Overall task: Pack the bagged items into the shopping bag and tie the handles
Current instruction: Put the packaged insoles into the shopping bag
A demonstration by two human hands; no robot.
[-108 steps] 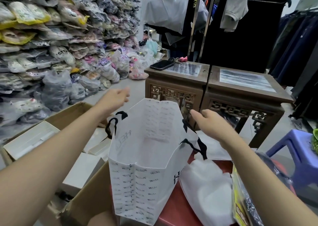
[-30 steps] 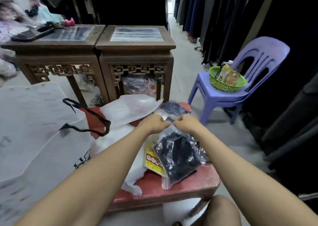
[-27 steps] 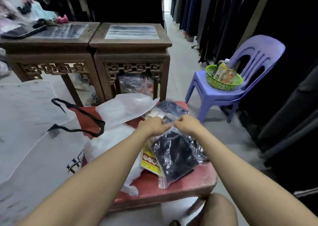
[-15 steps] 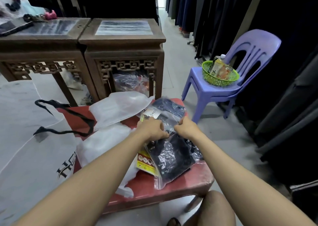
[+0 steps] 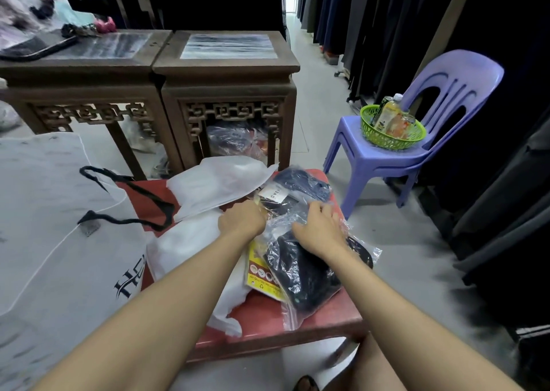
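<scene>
My left hand [image 5: 242,221] is clenched on the top edge of a clear packet of dark clothing [image 5: 300,267], which lies at the right edge of the red stool [image 5: 324,316]. My right hand [image 5: 318,229] presses down on the same packet, fingers curled into its plastic. A second packet [image 5: 300,186] lies at the far right corner. White wrapped bundles [image 5: 217,182] lie alongside. The white shopping bag [image 5: 53,227] stands open at the stool's left edge, black handles [image 5: 131,200] loose.
</scene>
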